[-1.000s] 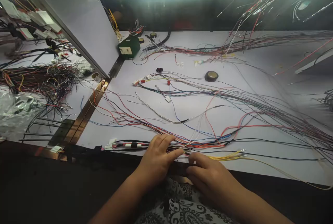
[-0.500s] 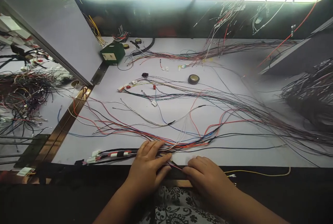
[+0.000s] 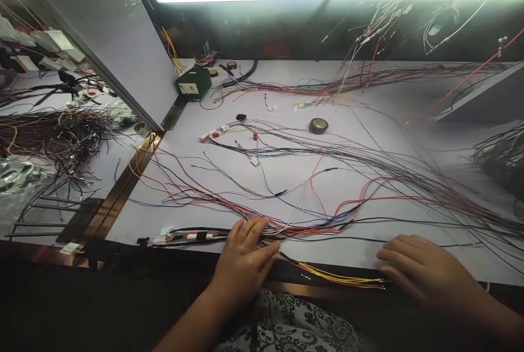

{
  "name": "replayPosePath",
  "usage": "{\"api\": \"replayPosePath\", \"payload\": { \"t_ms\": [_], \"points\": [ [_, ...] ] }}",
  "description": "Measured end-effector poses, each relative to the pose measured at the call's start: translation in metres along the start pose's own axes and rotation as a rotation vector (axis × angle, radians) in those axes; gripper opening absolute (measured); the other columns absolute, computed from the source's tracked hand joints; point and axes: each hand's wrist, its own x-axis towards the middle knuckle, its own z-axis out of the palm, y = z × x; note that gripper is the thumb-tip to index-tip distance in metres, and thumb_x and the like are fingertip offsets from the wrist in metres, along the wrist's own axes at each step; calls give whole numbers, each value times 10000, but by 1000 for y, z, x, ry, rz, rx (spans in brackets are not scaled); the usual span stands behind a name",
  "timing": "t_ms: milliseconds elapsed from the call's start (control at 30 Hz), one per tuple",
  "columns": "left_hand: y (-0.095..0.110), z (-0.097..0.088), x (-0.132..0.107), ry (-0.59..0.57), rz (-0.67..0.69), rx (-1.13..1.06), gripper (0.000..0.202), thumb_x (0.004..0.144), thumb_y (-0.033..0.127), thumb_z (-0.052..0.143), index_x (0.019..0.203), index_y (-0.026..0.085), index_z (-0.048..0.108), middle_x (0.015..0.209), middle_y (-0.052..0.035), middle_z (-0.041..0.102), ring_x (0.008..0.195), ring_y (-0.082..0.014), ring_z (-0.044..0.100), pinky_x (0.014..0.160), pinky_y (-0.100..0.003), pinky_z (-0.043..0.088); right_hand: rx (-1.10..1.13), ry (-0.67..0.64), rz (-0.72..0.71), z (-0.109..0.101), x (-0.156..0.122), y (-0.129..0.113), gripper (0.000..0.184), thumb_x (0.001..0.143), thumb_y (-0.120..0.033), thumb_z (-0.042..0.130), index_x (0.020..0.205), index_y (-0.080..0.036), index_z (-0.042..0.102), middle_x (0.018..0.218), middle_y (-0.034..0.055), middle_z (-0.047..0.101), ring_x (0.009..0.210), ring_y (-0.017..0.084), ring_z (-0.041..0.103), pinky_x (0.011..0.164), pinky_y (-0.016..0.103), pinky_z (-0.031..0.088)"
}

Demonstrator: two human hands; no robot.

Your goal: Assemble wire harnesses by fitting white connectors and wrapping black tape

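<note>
My left hand (image 3: 245, 262) lies flat on a bundle of coloured wires (image 3: 311, 226) at the front edge of the white worktable (image 3: 286, 183), fingers stretched over it and thumb beside it. From under that hand a group of yellow wires (image 3: 335, 276) runs to the right along the dark table edge. My right hand (image 3: 421, 270) is at their far end, fingers curled together over the bare wire tips. Left of my left hand the bundle is wrapped in black tape with white markers and ends in small white connectors (image 3: 164, 233).
A roll of black tape (image 3: 318, 125) lies mid-table among long loose wires. A green box (image 3: 194, 82) sits at the back left beside a slanted grey divider panel (image 3: 123, 52). More wire heaps lie beyond the divider (image 3: 61, 133) and at the far right (image 3: 499, 155).
My right hand has slid right along the yellow wires, away from my left hand, drawing them out straight. My left hand stays on the bundle. The view shifted slightly.
</note>
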Motion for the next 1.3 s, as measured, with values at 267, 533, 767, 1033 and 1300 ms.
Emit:
{"api": "replayPosePath", "payload": {
  "t_ms": [267,533,767,1033,1300],
  "points": [
    [0,-4,-1,-32,-18,-17,244,903,292,545,1097,336,687,1437,-48,458,1318,-279,386,1061,-541,359,64,115,-225,19,129,-83,414,909,-182,512,1316,-255,514,1334,79,566,1205,242,519,974,470,439],
    [-3,-4,5,-57,-11,3,229,902,259,535,1050,334,693,1304,-47,587,1249,-285,469,1051,-612,314,202,144,-282,25,116,-92,377,910,-206,533,1286,-221,508,1335,89,549,1233,226,473,1010,417,431],
    [2,-2,7,11,-48,13,212,884,258,566,1009,351,709,1115,-60,614,1051,-249,549,997,-560,366,90,112,204,4,94,-41,148,902,-330,539,939,-199,599,963,82,630,919,231,576,811,405,465],
    [-2,-1,6,-8,7,85,231,879,239,570,1046,346,688,1190,-66,583,1073,-270,506,934,-538,400,190,19,142,12,85,-45,221,907,-256,515,1108,-225,603,1038,84,599,937,209,575,815,373,495],
    [1,-3,6,-25,-16,66,233,889,249,551,1051,346,688,1198,-62,605,1088,-269,515,952,-536,390,235,12,233,2,100,-49,217,942,-319,459,1005,-223,643,978,64,627,890,190,600,784,340,497]
  ]
}}
